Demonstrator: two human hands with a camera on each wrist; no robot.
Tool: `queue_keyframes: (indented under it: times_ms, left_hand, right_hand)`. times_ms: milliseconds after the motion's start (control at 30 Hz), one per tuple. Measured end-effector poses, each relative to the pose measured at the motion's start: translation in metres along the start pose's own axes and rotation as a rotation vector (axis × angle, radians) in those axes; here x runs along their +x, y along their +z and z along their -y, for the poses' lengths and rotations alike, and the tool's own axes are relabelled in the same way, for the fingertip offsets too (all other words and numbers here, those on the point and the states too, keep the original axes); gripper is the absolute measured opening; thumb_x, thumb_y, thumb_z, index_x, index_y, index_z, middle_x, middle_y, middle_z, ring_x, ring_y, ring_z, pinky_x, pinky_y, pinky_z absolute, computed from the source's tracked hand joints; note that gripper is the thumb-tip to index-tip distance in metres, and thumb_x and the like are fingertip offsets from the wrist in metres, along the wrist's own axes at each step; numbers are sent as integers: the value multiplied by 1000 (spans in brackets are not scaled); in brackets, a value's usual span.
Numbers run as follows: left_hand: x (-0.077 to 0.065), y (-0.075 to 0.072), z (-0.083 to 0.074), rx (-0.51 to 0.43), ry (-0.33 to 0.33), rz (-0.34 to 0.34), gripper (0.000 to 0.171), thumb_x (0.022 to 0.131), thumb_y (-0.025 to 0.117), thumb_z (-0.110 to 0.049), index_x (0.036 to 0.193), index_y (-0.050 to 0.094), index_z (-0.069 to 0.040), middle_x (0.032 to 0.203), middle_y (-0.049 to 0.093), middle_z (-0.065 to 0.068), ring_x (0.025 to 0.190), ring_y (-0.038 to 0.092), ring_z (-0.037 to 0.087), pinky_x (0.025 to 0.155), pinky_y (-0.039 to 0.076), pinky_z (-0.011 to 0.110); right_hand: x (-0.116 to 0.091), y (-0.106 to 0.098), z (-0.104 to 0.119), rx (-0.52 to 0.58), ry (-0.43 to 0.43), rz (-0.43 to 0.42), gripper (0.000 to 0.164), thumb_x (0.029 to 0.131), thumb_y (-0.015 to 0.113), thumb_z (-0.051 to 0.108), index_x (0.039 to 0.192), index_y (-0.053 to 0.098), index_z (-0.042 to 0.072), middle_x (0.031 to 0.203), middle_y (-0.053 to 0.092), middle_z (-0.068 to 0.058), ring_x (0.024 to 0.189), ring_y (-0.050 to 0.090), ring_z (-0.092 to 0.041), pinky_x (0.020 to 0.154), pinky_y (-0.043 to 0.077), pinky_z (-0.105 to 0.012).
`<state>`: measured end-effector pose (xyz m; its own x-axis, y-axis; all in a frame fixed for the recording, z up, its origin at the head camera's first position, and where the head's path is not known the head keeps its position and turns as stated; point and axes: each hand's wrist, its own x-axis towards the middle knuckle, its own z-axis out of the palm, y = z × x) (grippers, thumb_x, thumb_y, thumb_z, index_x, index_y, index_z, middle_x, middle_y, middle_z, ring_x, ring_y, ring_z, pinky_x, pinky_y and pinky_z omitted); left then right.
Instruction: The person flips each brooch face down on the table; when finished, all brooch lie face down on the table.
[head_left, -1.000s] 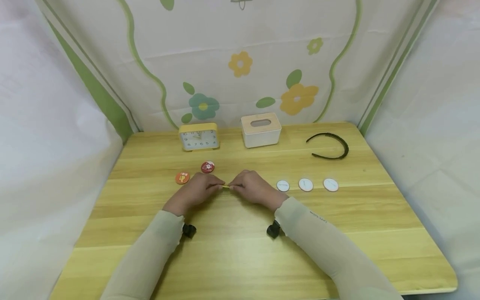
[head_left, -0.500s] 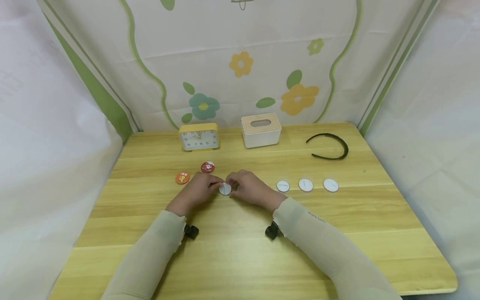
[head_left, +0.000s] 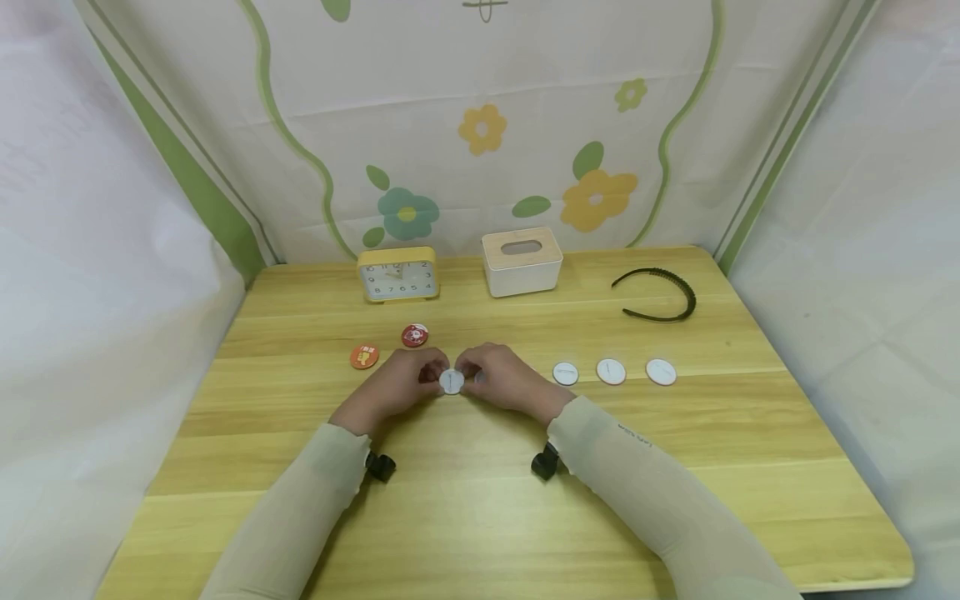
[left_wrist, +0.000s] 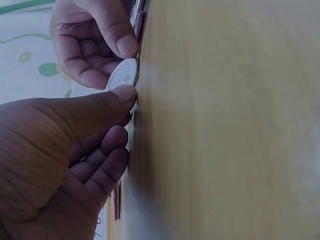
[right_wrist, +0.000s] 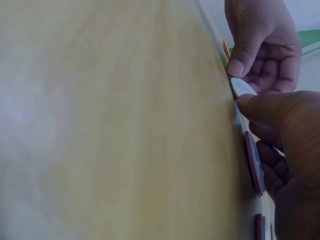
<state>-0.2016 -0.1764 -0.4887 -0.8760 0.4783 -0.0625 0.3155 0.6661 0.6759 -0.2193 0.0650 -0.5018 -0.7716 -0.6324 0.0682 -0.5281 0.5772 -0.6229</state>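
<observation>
A small round badge [head_left: 452, 382] lies between my hands with its white back up, a thin pin line showing across it. My left hand [head_left: 397, 385] pinches its left edge, the thumb [left_wrist: 122, 95] pressed on the rim. From the other side my right hand [head_left: 504, 379] pinches the right edge, its thumb [right_wrist: 250, 103] at the rim. In the left wrist view the badge [left_wrist: 125, 72] is tilted close over the table. An orange badge [head_left: 364, 357] and a red badge [head_left: 415, 335] lie picture-side up beyond my left hand.
Three white-backed badges, the nearest one [head_left: 566, 373] by my right wrist, lie in a row on the wooden table [head_left: 480, 517]. Behind stand a yellow clock [head_left: 399, 275] and a tissue box [head_left: 522, 262]. A black headband [head_left: 678, 292] lies at back right.
The badge between my hands has turned from edge-on, with a thin yellow side showing, to white back up. It has come slightly nearer me. Both hands stay nearly in place.
</observation>
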Motion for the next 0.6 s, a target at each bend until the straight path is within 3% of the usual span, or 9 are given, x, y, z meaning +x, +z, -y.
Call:
queue_keyframes:
  times_ms: [600]
  left_hand:
    - [2, -3, -3, 74, 21, 31, 21, 98, 83, -11, 119, 84, -13, 108, 80, -3, 98, 71, 10, 92, 62, 39]
  right_hand:
    - [-2, -3, -1, -68, -57, 27, 24, 96, 86, 21, 119, 84, 14, 116, 80, 1, 113, 69, -18, 105, 55, -41]
